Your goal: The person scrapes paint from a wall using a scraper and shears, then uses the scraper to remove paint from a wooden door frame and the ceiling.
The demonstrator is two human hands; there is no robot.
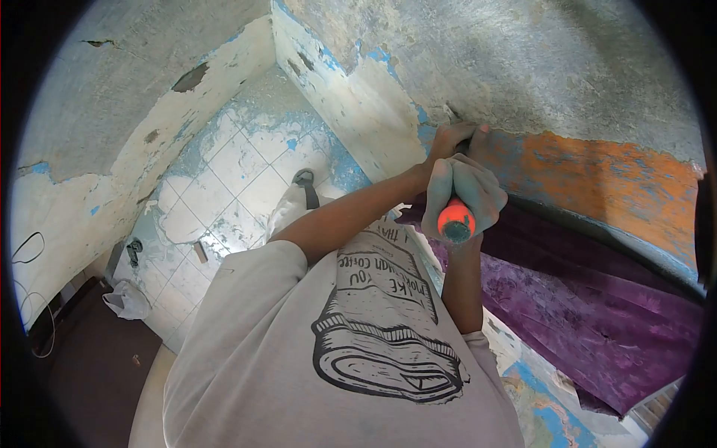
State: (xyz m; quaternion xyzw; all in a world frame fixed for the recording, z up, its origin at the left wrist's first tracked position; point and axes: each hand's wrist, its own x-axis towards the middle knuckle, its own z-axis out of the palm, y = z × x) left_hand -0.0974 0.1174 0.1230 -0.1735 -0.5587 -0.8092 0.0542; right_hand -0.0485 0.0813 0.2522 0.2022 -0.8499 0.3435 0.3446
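Observation:
My right hand [472,187] is wrapped round the orange handle [453,216] of a tool. The handle's round, dusty grey butt end faces up toward me, and the tool's working end is hidden behind my hand. Just beyond it, my left hand [447,142] is curled against the wall, close to the front of the same tool. What its fingers press on or hold is mostly covered; only a dark bit shows. Around both hands the wall [523,82] is bare grey above, with a strip of flaking orange and blue paint [597,172] beside them.
A purple cloth [590,313] hangs below the painted strip at right. Paint flakes litter the tiled floor [231,164]. A white plastic bag [127,300] lies by a dark brown piece of furniture [97,366] at left. Another peeling wall [134,97] stands at left.

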